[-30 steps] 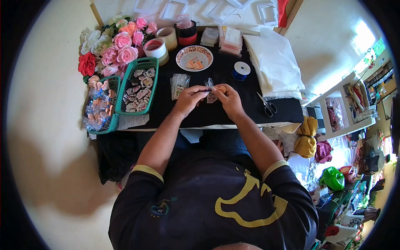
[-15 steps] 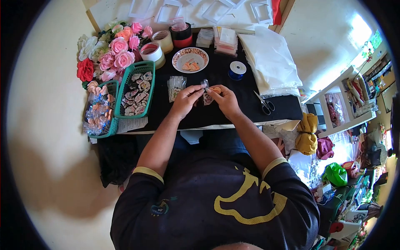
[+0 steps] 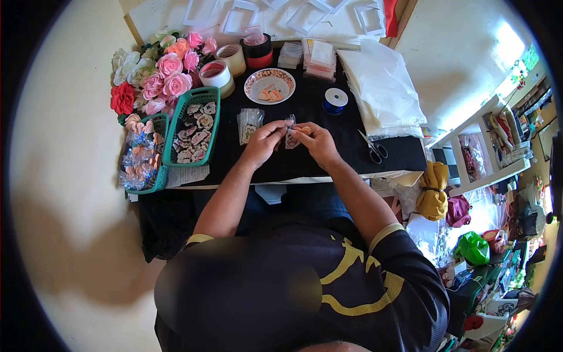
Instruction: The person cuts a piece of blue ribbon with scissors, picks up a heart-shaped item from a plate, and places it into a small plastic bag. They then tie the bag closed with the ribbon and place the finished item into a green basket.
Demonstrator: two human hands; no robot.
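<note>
A small clear packet [image 3: 290, 142] with a printed piece showing in it is between the two hands, over the near middle of the tabletop [image 3: 226, 167]. The left hand [image 3: 262, 145] has a narrow pinch grip on its upper part; the right hand [image 3: 319, 145] has a similar grip on the other side, with an orange piece [image 3: 305, 129] at its fingers. Whether that piece lies inside the film or against it, I cannot tell. The thin film could crease or tear if the two hands pulled unevenly, and the orange piece could slip if the right pinch loosened. Just beside the left hand lies a stack of clear packets [image 3: 250, 125], which a sideways knuckle could knock askew. Beyond stands a patterned bowl [image 3: 282, 83]; the blue spool [image 3: 335, 102] could roll if bumped over, and the scissors [image 3: 375, 152] lie apart from the right hand, near the white plastic sheets [image 3: 384, 82]
</note>
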